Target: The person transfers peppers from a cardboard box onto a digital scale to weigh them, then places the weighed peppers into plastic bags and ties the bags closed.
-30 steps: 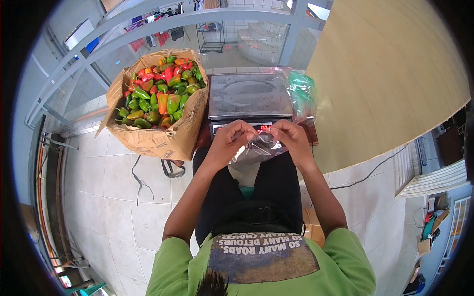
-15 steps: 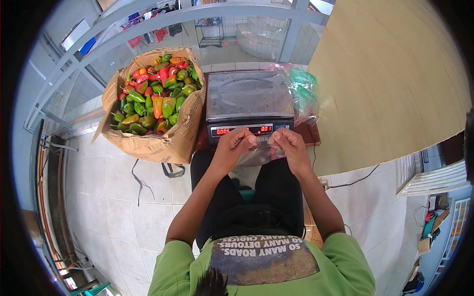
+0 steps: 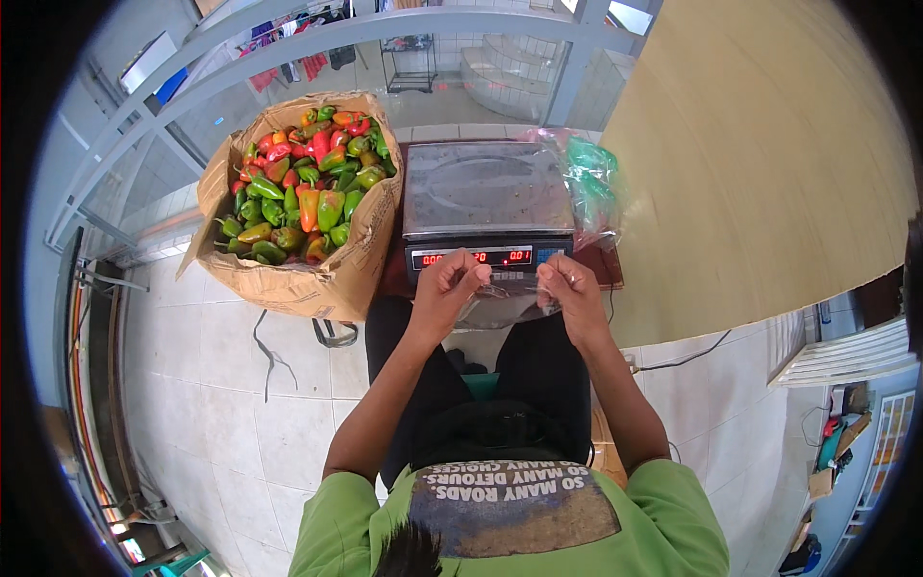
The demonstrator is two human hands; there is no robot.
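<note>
Between my hands a clear plastic bag (image 3: pixel 511 306) is stretched by its upper edge, over my lap. My left hand (image 3: pixel 448 290) pinches one side of the edge, and my right hand (image 3: pixel 569 288) pinches the other. Just beyond the hands stands a digital scale (image 3: pixel 488 192) with a bare, speckled metal plate and a lit red display. To its left, a large open cardboard box (image 3: pixel 317 285) is filled with red, green and orange peppers (image 3: pixel 306 183).
Beside the scale's right edge lies a heap of clear, pink and green plastic bags (image 3: pixel 591 183). A big wooden board (image 3: pixel 750 173) takes up the right side. Metal railing (image 3: pixel 385 37) runs behind. A black strap (image 3: pixel 335 333) lies on the tiled floor by the box.
My hands have drawn slightly apart, and the bag's edge between them is spread wider. The box and the scale stay in place.
</note>
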